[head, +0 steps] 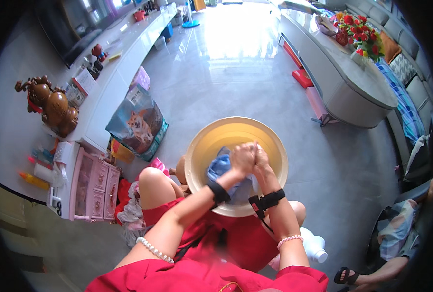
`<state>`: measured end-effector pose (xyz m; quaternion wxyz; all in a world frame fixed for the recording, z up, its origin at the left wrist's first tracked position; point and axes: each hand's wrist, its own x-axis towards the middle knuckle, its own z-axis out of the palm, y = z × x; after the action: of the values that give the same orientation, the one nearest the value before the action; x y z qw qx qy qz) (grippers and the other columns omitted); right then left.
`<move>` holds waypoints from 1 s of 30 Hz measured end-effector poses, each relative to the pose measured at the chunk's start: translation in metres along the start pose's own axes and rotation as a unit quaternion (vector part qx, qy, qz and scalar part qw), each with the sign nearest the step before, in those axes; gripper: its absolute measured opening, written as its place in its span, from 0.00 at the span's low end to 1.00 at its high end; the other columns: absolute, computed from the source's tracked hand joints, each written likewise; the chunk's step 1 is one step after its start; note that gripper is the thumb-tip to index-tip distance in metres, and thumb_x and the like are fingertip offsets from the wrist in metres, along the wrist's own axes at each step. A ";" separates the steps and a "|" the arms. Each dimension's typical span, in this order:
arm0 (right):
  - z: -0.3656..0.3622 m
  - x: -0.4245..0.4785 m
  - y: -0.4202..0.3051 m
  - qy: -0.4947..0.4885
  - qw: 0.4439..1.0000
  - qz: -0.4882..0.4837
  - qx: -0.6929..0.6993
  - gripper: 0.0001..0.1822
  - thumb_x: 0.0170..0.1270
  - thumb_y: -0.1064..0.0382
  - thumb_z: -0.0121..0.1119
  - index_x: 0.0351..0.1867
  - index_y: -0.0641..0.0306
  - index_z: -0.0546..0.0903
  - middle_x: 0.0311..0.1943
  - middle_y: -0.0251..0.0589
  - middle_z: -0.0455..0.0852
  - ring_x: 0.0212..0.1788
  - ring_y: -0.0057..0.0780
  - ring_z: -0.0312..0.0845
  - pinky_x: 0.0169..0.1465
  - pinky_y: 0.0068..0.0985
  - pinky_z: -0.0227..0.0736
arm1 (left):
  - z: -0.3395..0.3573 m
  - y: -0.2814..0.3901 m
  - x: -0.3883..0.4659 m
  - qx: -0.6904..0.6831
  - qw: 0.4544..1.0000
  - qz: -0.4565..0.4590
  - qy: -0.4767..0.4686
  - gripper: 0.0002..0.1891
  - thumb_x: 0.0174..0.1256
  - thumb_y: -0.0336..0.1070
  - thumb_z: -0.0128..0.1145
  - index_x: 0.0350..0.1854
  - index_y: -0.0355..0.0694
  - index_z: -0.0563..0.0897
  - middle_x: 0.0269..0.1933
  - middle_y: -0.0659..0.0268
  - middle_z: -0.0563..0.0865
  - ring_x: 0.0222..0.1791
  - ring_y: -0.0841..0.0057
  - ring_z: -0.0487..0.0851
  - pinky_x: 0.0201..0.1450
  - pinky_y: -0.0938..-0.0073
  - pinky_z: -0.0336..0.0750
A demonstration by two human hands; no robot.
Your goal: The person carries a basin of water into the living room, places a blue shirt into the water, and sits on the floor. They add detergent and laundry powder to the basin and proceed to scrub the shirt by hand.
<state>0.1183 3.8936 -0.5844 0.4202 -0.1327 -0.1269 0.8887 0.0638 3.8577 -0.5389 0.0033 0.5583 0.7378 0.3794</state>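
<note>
A round cream plastic basin (276, 146) stands on the floor between my knees. Bunched wet blue cloth (219, 167) lies in it, its lower folds spread towards the basin's near side. Over the middle of the basin, my left hand (242, 157) and my right hand (261, 159) are pressed together, knuckles up. Both are closed on part of the cloth, most of which my fingers hide. A paler fold hangs below my wrists. Each forearm wears a black strap, and the right one carries a small device.
Left of the basin stand a dog food bag (139, 124) and a pink drawer cabinet (96, 186), with piled clothes (130, 204) beside it. A white bottle (313, 244) is near my right knee. A coffee table (366, 98) stands ahead right; another person's foot (348, 276) shows lower right.
</note>
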 end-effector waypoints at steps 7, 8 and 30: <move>-0.010 0.001 0.003 0.097 0.990 0.002 -0.103 0.11 0.67 0.56 0.39 0.44 0.57 0.70 0.36 0.34 0.75 0.36 0.24 0.73 0.39 0.27 0.73 | -0.007 0.001 0.026 -0.054 0.989 -0.067 -0.118 0.23 0.61 0.55 0.41 0.23 0.42 0.81 0.24 0.53 0.81 0.28 0.55 0.80 0.33 0.56 0.73; -0.013 0.002 0.003 0.113 0.989 -0.011 -0.092 0.12 0.66 0.56 0.40 0.43 0.58 0.71 0.36 0.34 0.75 0.36 0.24 0.73 0.39 0.27 0.73 | -0.006 -0.004 0.029 -0.084 0.982 -0.095 -0.141 0.23 0.61 0.55 0.41 0.24 0.42 0.82 0.24 0.52 0.81 0.28 0.53 0.80 0.34 0.56 0.72; -0.006 0.001 -0.005 0.110 0.991 -0.027 -0.073 0.12 0.66 0.54 0.40 0.38 0.58 0.71 0.33 0.35 0.76 0.34 0.25 0.74 0.38 0.28 0.74 | -0.015 0.005 0.028 0.006 0.992 0.005 -0.126 0.24 0.64 0.53 0.38 0.21 0.41 0.80 0.21 0.54 0.80 0.22 0.58 0.80 0.23 0.62 0.73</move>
<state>0.1234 3.8978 -0.5880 0.4448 -0.2563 -0.1481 0.8453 0.0510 3.8727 -0.5142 0.0903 0.6055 0.7309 0.3017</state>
